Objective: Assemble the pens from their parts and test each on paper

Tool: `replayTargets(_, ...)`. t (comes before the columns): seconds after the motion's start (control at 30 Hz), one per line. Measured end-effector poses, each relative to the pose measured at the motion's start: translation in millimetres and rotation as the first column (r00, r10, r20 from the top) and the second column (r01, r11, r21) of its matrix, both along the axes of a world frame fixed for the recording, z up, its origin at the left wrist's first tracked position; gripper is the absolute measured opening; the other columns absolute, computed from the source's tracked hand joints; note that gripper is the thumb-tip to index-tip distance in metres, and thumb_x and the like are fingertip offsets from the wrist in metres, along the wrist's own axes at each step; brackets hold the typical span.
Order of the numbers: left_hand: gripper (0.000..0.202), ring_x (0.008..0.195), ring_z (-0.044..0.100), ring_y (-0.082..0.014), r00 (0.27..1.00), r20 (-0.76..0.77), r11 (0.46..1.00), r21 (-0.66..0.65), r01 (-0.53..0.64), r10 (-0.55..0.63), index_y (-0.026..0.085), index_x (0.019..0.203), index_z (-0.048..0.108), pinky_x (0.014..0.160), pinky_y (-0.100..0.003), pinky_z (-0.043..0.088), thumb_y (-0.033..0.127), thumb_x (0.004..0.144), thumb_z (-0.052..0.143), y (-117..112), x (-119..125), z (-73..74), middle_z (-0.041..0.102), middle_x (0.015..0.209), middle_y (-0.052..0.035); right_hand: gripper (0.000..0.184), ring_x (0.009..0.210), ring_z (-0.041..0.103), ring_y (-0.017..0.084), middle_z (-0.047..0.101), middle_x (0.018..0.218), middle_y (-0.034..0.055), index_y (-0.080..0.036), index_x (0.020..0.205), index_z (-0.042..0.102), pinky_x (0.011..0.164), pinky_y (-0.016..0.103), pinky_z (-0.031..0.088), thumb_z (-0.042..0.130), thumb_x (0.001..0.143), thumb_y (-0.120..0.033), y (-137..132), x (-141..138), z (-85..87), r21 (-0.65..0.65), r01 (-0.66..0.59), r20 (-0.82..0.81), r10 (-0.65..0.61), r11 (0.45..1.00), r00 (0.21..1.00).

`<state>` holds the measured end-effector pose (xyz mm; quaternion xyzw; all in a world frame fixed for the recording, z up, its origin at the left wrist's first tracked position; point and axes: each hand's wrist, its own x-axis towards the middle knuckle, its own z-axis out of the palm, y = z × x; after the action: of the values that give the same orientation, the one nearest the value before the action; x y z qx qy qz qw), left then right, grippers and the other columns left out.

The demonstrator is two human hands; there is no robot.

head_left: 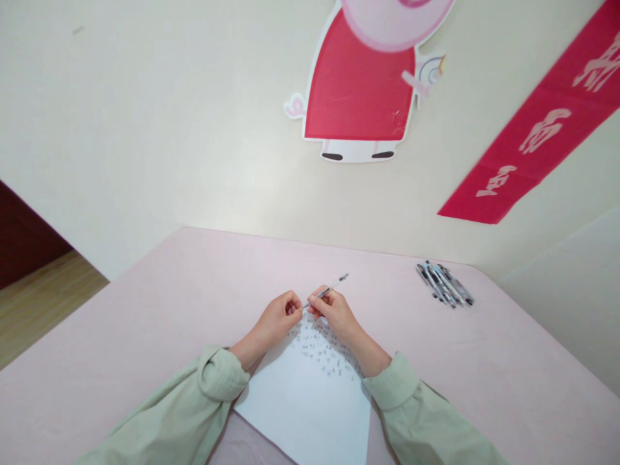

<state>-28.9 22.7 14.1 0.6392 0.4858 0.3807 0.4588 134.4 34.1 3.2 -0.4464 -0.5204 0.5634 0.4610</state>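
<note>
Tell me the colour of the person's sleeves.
Pale green sleeves, seen in the head view.

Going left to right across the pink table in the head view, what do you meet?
Left hand closed in a fist → slim grey pen held in right hand → pile of dark pens.

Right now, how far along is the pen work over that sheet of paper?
Done: the upper part of the white sheet is already covered with small scribbled marks. In hand: the right hand holds a pen by its barrel while the left hand pinches at its near end. Left: the lower part of the sheet is unmarked, and a bundle of pens lies apart to the right on the pink table.
</note>
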Motion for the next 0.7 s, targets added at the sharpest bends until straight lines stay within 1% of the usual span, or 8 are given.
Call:
replayTargets(0.2,0.000,0.057,0.043,-0.0114,1.000,-0.008,1.000,0.009,-0.008,0.008,0.020,0.065,0.052,0.055,-0.023,0.033,0.020,0.065,0.051,0.8,-0.2,-2.0,0.047,0.058,0.0060,0.031,0.050,0.052,0.011,0.063,0.058,-0.0002,-0.018,0.070,0.059,0.051,0.025,0.042,0.073,0.069,-0.045,0.1,-1.3,-2.0,0.003,0.026,0.000,-0.027,1.000,1.000)
replayTargets(0.4,0.002,0.057,0.042,-0.0118,1.000,-0.021,1.000,0.024,-0.005,0.005,0.020,0.064,0.051,0.055,-0.024,0.033,0.021,0.066,0.052,0.2,-0.9,-0.1,0.046,0.057,0.0064,0.032,0.050,0.053,0.011,0.065,0.060,0.0001,-0.019,0.073,0.057,0.052,0.023,0.041,0.073,0.069,-0.047,-0.5,1.5,-0.8,-0.084,0.037,-0.090,-0.045,0.996,0.995)
replayTargets(0.7,0.002,0.056,0.043,-0.0119,1.000,-0.006,1.000,0.015,0.016,-0.016,0.020,0.067,0.052,0.056,-0.024,0.035,0.022,0.068,0.052,1.8,-2.0,-0.3,0.047,0.058,0.0063,0.032,0.051,0.053,0.010,0.066,0.061,0.0001,-0.018,0.072,0.058,0.054,0.024,0.041,0.074,0.069,-0.045,-1.7,1.0,3.6,-0.075,0.034,-0.081,-0.040,0.997,0.996)
